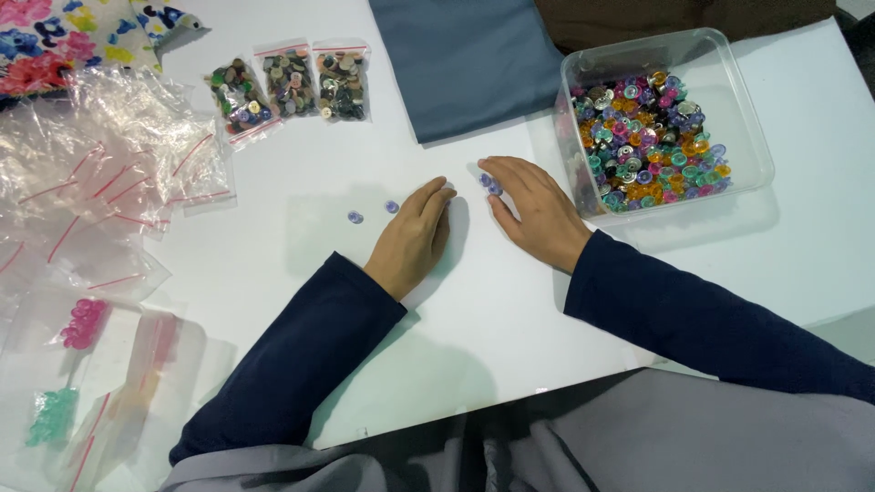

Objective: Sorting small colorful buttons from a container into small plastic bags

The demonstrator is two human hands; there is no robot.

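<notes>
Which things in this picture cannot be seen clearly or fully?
- Head view: anything under the left hand is hidden by the palm.
- The right hand covers part of the purple buttons at its fingertips, so their count is unclear.
- The contents of the three filled bags are too small to tell apart.
- The floral cloth is cut off by the top left edge.
- The clear container hides its lower buttons under the upper ones.

Left hand (pixel 415 235) lies palm down, fingers (pixel 436 193) held together and pointing up and to the right. Right hand (pixel 533 210) lies palm down, fingers slightly spread, pointing up and to the left. Both forearms wear dark blue sleeves and converge toward the centre.
</notes>
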